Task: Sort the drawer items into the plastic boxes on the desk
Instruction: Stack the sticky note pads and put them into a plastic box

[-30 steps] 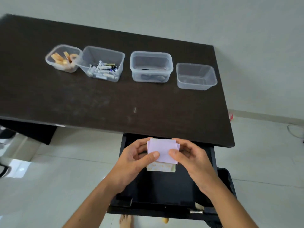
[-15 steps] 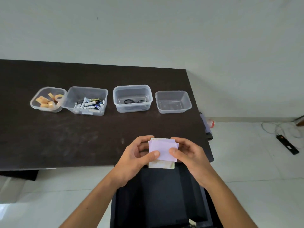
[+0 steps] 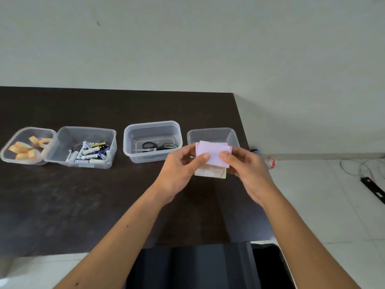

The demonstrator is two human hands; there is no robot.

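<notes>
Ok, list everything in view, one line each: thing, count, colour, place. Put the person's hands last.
desk: one, dark brown, across the left and middle
plastic boxes: four, clear, in a row on the desk
tape box: far left, holds tan tape rolls
battery box: second from left, holds mixed white, blue and black batteries
scissors box: third, holds black-handled scissors
fourth box: far right, contents hidden by the paper
paper notes: a small stack, pale purple on top, cream beneath, held in front of the fourth box
drawer: one, black, below the desk edge
power strip: one, black, on the floor at right
left hand: pinches the stack's left side
right hand: pinches the right side
</notes>
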